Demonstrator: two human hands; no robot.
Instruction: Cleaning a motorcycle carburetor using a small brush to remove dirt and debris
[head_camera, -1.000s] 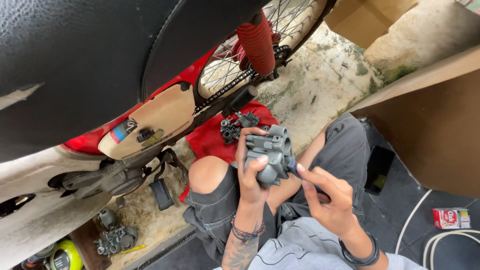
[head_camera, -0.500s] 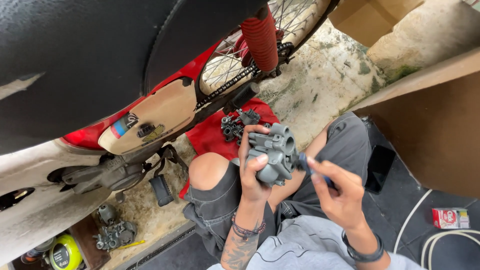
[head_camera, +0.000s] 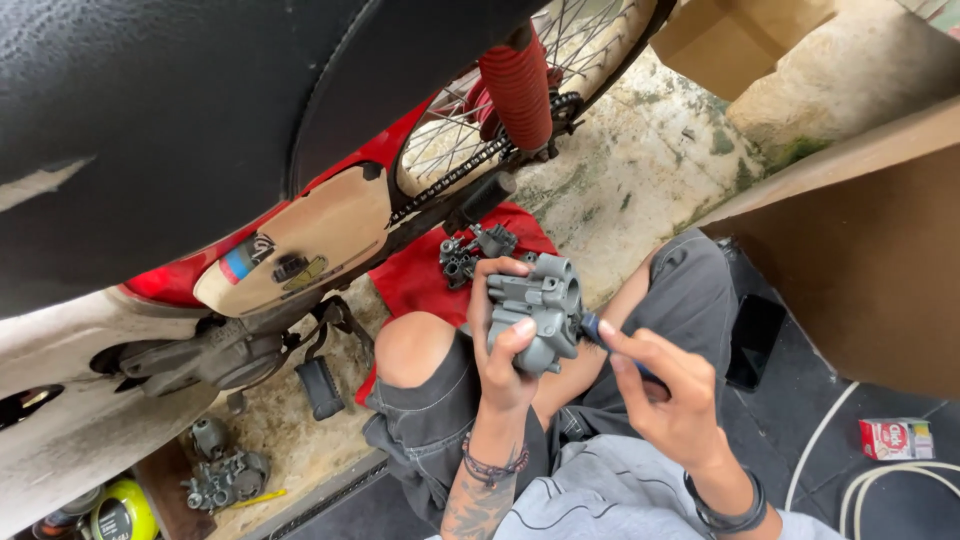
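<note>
I'm looking at a motorbike repair spot: red motorcycle (head_camera: 300, 240), loose engine parts (head_camera: 225, 478), stained concrete floor (head_camera: 640, 170).

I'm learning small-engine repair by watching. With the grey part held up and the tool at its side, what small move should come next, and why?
Probably turn the screwdriver in place. The left hand grips the grey carburetor body above the knee, and the right hand holds the tool's tip against its side, seemingly seated already.
</note>
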